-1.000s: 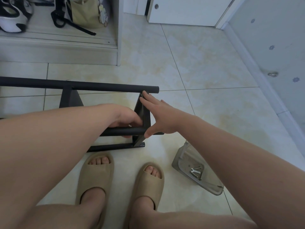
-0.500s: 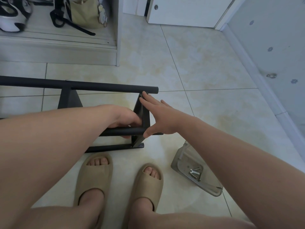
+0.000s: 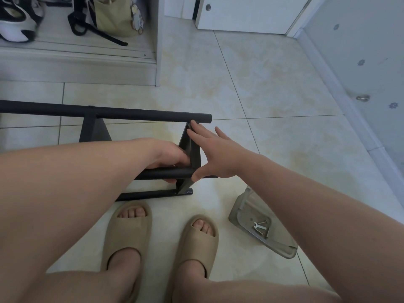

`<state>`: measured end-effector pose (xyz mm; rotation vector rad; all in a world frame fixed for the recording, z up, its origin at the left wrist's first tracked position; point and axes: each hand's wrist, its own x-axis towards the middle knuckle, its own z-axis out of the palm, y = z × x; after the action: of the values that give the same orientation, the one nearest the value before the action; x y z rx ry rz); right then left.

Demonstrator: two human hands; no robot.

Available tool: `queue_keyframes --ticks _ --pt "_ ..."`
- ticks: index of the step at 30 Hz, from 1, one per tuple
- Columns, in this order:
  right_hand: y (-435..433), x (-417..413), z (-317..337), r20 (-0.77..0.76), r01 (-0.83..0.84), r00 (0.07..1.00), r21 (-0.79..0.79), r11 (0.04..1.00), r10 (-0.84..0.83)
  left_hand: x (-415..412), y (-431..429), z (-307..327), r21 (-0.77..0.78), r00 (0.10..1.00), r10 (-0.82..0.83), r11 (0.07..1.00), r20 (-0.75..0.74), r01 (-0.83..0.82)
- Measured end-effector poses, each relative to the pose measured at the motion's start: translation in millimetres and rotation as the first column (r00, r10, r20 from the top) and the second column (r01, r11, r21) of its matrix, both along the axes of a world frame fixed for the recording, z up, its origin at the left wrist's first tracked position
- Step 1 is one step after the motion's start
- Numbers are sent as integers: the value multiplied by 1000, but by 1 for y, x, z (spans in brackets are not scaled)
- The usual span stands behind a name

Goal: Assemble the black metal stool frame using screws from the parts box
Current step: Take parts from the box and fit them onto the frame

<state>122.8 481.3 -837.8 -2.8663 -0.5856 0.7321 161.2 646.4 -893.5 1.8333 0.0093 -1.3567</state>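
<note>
The stool frame (image 3: pixel 131 114) lies on the floor (image 3: pixel 262 84). My left grip (image 3: pixel 172 160) curls round its near tube; my right grip (image 3: pixel 218 154) presses open-fingered against its end plate. The parts box (image 3: pixel 247 211) sits near the frame's right end.

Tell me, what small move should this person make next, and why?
Probably lower the right hand to the clear parts box and pick up a screw. The left hand grips the stool frame by a black tube, the right hand only rests flat against the triangular bracket, neither visibly holds a screw, and screws lie in the box beside a wrench.
</note>
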Motion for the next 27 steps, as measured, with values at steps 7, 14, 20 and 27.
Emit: queue_keyframes --ticks 7,14,20,27 --pt "0 3 0 -27 19 999 24 1000 -18 3 -1 -1 -1 1000 14 1000 27 -14" --pt "0 2 0 -49 30 998 35 999 -29 3 -1 -1 18 1000 24 1000 15 -24" --pt "1 3 1 -67 37 997 40 999 -34 4 0 1 -11 998 -9 1000 61 10" --pt "2 2 1 -75 40 997 44 998 -36 6 2 -3 -65 998 -11 998 54 14"
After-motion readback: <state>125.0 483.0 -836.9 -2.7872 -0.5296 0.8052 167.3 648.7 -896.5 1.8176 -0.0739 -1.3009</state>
